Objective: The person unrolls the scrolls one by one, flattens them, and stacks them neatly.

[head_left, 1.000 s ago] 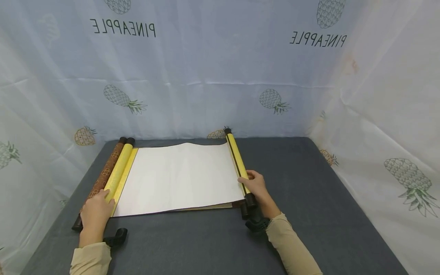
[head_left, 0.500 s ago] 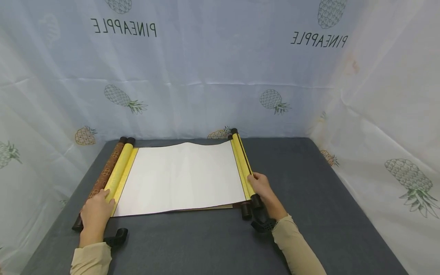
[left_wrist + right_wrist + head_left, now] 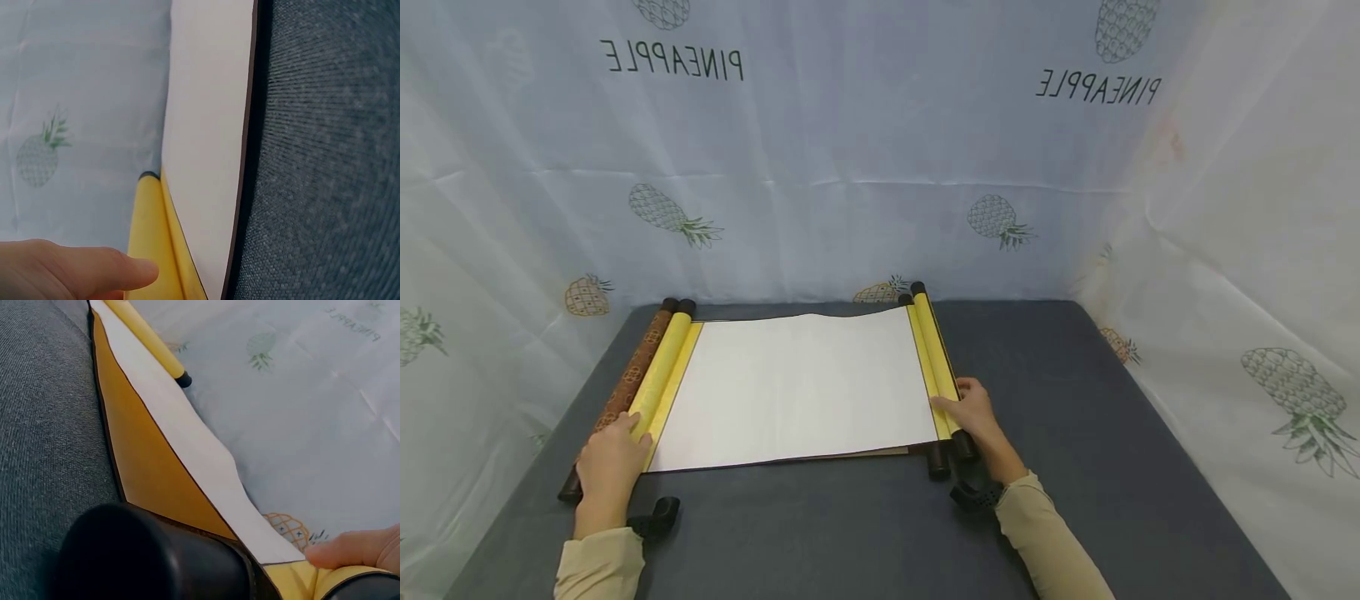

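A partly unrolled scroll with a white middle sheet [image 3: 797,392] lies across the dark table. My left hand [image 3: 606,462] holds its yellow left roll [image 3: 658,371], the thumb lying on the yellow surface in the left wrist view. A brown patterned roll [image 3: 634,367] lies close along the left of it. On the right, my right hand [image 3: 973,417] grips the near end of the yellow right roller [image 3: 936,358], thumb on top and fingers round its outer side. A yellow strip [image 3: 921,350] shows between roller and white sheet. The hidden fingertips cannot be made out.
Beneath the white sheet an ochre sheet [image 3: 144,456] shows, with a black rod end [image 3: 150,556] close by. A dark cloth-like tabletop [image 3: 790,533] lies around the scroll. Pale curtains printed with pineapples [image 3: 850,125] stand at the back and sides.
My right hand has moved right with the roller, uncovering the yellow strip beside the white sheet. Its thumb has since shifted on the roller. The left hand stays in place.
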Demonstrator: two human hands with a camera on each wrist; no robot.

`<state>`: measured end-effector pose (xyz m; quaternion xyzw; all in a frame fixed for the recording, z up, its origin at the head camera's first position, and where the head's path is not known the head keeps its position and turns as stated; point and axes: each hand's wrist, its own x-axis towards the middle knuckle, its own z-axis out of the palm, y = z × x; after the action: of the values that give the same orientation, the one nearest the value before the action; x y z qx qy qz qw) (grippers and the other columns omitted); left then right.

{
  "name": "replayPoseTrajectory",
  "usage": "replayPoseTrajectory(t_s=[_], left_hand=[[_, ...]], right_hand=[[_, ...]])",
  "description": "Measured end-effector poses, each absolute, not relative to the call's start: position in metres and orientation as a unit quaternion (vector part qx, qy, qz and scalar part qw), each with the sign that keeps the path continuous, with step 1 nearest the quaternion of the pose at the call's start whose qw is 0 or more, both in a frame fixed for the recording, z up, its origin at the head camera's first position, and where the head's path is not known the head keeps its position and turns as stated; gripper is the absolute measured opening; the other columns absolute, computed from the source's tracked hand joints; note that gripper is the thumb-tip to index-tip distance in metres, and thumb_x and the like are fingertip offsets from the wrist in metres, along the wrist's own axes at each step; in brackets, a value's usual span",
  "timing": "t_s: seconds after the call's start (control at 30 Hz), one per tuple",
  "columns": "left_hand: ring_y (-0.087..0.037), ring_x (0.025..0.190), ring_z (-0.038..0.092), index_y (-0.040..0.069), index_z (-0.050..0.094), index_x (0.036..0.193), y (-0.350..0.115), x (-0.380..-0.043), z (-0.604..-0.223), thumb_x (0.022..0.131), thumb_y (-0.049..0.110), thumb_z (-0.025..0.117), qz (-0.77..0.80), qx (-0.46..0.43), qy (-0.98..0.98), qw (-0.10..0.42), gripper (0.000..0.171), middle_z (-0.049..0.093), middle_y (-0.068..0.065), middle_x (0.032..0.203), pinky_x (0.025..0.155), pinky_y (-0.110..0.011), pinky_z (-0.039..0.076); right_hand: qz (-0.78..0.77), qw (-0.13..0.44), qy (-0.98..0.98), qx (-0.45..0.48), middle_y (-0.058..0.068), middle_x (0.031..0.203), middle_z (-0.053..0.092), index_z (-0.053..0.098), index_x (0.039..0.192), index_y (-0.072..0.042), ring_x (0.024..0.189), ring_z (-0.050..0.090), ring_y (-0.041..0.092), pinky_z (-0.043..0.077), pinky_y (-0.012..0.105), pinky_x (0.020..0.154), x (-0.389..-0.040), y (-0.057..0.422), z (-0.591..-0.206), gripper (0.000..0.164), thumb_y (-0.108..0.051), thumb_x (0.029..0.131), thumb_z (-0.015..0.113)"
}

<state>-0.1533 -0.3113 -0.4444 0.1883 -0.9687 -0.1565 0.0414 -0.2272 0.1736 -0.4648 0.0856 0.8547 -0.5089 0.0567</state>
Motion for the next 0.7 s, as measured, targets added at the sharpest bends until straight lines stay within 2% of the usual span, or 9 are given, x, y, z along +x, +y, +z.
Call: replayPoseTrajectory(t_s=[0.13, 0.23, 0.37, 0.47, 0.57, 0.7], left_hand=[[-0.061, 0.106, 0.051, -0.007, 0.047, 0.135, -0.310, -0.155, -0.444, 0.089, 0.010, 0.056, -0.152, 0.197, -0.968, 0.025, 0.050, 0.039, -0.035, 0.142, 0.077, -0.064, 0.047], [-0.061, 0.106, 0.051, -0.007, 0.046, 0.136, -0.310, -0.157, -0.443, 0.089, 0.010, 0.057, -0.153, 0.201, -0.967, 0.020, 0.051, 0.039, -0.035, 0.142, 0.078, -0.065, 0.047], [-0.061, 0.106, 0.052, -0.007, 0.046, 0.136, -0.310, -0.156, -0.443, 0.088, 0.009, 0.058, -0.149, 0.201, -0.968, 0.018, 0.052, 0.040, -0.036, 0.141, 0.076, -0.064, 0.048], [-0.061, 0.104, 0.052, -0.008, 0.046, 0.136, -0.311, -0.155, -0.442, 0.089, 0.010, 0.058, -0.150, 0.194, -0.969, 0.019, 0.052, 0.040, -0.037, 0.140, 0.075, -0.064, 0.048], [-0.061, 0.103, 0.052, -0.008, 0.046, 0.136, -0.310, -0.154, -0.440, 0.089, 0.011, 0.058, -0.155, 0.188, -0.970, 0.023, 0.052, 0.039, -0.037, 0.140, 0.074, -0.064, 0.048], [-0.061, 0.101, 0.053, -0.008, 0.045, 0.136, -0.309, -0.154, -0.439, 0.089, 0.011, 0.057, -0.154, 0.188, -0.970, 0.020, 0.052, 0.040, -0.038, 0.139, 0.073, -0.063, 0.049]], right_hand=[[-0.520, 0.071, 0.846, 0.093, 0.036, 0.127, 0.055, 0.043, 0.132, 0.011, 0.104, 0.063, 0.041, 0.056, 0.041, 0.081, -0.228, 0.181, -0.465, 0.058, -0.020, 0.087, 0.063], [-0.516, 0.083, 0.849, 0.082, 0.033, 0.121, 0.059, 0.046, 0.130, 0.011, 0.092, 0.066, 0.032, 0.056, 0.034, 0.073, -0.228, 0.187, -0.465, 0.053, -0.020, 0.090, 0.059], [-0.490, 0.101, 0.863, 0.071, 0.021, 0.101, 0.063, 0.054, 0.126, 0.008, 0.076, 0.059, 0.018, 0.049, 0.026, 0.063, -0.228, 0.191, -0.465, 0.044, -0.021, 0.093, 0.052], [-0.482, 0.103, 0.867, 0.074, 0.016, 0.092, 0.062, 0.056, 0.124, 0.007, 0.068, 0.055, 0.015, 0.047, 0.025, 0.058, -0.229, 0.191, -0.466, 0.042, -0.021, 0.094, 0.048], [-0.488, 0.093, 0.865, 0.078, 0.020, 0.099, 0.062, 0.053, 0.128, 0.008, 0.070, 0.058, 0.017, 0.049, 0.025, 0.059, -0.228, 0.190, -0.469, 0.044, -0.019, 0.094, 0.045], [-0.484, 0.079, 0.868, 0.077, 0.028, 0.118, 0.057, 0.044, 0.136, 0.009, 0.086, 0.060, 0.025, 0.051, 0.029, 0.068, -0.227, 0.187, -0.473, 0.050, -0.020, 0.095, 0.043]])
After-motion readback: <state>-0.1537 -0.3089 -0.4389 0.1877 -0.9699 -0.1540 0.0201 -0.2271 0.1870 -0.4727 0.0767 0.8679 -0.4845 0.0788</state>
